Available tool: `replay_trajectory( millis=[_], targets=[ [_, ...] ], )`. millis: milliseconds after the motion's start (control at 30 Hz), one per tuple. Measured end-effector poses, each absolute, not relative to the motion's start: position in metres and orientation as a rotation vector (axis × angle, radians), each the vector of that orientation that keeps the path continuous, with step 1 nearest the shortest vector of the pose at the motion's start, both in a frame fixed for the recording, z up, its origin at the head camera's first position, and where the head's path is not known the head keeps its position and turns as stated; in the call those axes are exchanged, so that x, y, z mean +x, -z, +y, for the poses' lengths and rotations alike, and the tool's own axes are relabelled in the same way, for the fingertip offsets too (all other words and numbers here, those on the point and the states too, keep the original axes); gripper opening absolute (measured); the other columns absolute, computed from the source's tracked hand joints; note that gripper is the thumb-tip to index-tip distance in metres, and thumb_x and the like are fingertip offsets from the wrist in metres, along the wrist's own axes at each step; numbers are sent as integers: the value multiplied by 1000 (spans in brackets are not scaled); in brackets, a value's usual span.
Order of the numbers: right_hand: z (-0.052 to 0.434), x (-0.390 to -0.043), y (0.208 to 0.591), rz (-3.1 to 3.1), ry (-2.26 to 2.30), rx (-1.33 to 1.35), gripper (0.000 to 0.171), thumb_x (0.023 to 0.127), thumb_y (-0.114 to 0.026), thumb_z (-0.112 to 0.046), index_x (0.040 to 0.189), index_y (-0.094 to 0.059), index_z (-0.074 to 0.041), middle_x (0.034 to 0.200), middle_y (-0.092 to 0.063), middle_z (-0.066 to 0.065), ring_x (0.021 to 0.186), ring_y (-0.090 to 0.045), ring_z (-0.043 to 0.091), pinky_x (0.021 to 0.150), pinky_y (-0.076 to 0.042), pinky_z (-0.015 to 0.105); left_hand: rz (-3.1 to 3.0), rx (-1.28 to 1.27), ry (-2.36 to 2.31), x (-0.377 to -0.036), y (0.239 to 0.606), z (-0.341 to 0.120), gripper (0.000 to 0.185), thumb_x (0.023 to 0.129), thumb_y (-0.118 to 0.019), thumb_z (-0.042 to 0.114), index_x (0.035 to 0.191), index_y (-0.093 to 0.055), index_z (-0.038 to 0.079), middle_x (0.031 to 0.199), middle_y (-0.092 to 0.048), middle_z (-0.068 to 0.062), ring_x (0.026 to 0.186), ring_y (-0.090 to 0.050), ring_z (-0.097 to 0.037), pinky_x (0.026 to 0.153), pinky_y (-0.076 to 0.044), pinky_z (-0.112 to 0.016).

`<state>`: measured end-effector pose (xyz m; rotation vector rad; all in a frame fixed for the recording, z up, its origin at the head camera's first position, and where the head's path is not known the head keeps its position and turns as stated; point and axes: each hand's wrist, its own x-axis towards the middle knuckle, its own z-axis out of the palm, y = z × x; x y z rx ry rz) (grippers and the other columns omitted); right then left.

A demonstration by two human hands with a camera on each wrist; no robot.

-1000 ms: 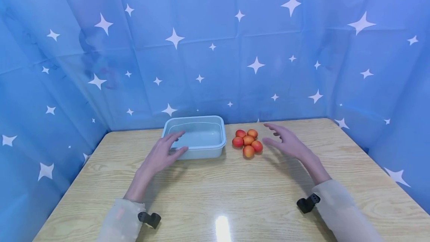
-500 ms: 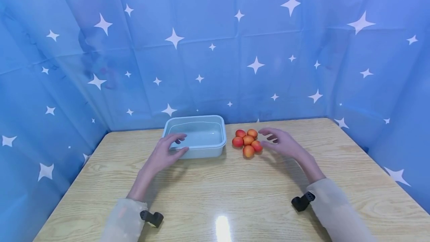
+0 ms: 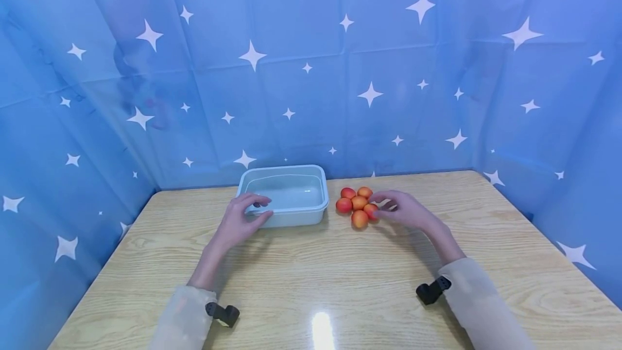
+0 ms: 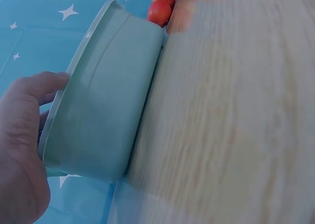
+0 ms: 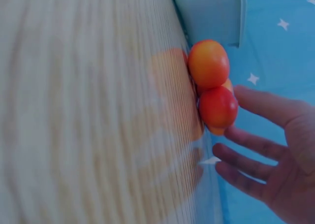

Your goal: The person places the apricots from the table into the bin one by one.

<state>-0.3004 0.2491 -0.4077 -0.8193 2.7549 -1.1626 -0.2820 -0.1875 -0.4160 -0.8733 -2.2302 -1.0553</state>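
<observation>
Gripping tub (image 3: 284,194) rim: left hand (image 3: 239,221). Right hand (image 3: 405,210), fingers spread, touching apricots (image 3: 358,205); table (image 3: 340,280).

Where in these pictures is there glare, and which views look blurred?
Head view: sharp, with a white glare spot on the glossy wooden table near its front edge. Left wrist view: the tabletop grain is smeared, the pale blue plastic tub sharper. Right wrist view: wood blurred, orange-red fruits fairly clear.

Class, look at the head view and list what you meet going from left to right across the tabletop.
Left hand → pale blue plastic tub → cluster of orange-red fruits → right hand.
</observation>
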Motion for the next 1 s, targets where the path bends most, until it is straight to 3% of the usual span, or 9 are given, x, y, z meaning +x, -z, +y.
replay_trajectory(
  millis=[400,1000],
  targets=[
    [248,-303,410,2757,1054,-821,37,93,-74,-17,127,-65,-3,115,-68,13,100,-66,29,86,-55,43,-2252,-831,1091,-283,420,-191,14,83,-83,8,95,-77,5,93,-72,0,92,-64,-19,82,-50,-36],
    [248,-298,408,2791,1068,-773,39,92,-75,-16,127,-65,-4,107,-70,11,96,-68,27,86,-54,45,-2246,-798,1146,-283,422,-192,12,82,-84,6,92,-77,7,89,-71,3,89,-62,-16,80,-50,-33]
  ],
)
